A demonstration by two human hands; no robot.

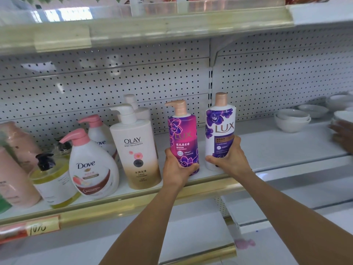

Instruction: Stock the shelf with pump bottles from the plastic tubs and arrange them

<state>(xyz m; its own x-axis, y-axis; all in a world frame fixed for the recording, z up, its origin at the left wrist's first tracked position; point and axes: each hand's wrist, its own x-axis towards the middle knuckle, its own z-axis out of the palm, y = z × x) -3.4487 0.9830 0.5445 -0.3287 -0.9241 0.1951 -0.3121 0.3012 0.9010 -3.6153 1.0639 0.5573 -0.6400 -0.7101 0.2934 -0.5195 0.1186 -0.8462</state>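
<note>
My left hand [176, 168] grips the lower part of a purple-pink LUX pump bottle [182, 131] standing upright on the white shelf [267, 150]. Just to its right, my right hand [230, 159] holds the base of a white LUX bottle [220, 127] with purple flowers, also upright at the shelf's front edge. To the left stand a cream and gold OLAY pump bottle [137, 150], a white Dove bottle [91, 169] with a pink pump, a second Dove bottle [99, 132] behind it, and a yellow bottle [51, 184] with a black pump. No plastic tubs are in view.
Pink bottles [13, 169] crowd the far left of the shelf. White bowls [292, 119] are stacked at the right, where another person's hand [342, 134] reaches in. A pegboard back wall, an upper shelf overhead and a gold front rail [133, 205] bound the space.
</note>
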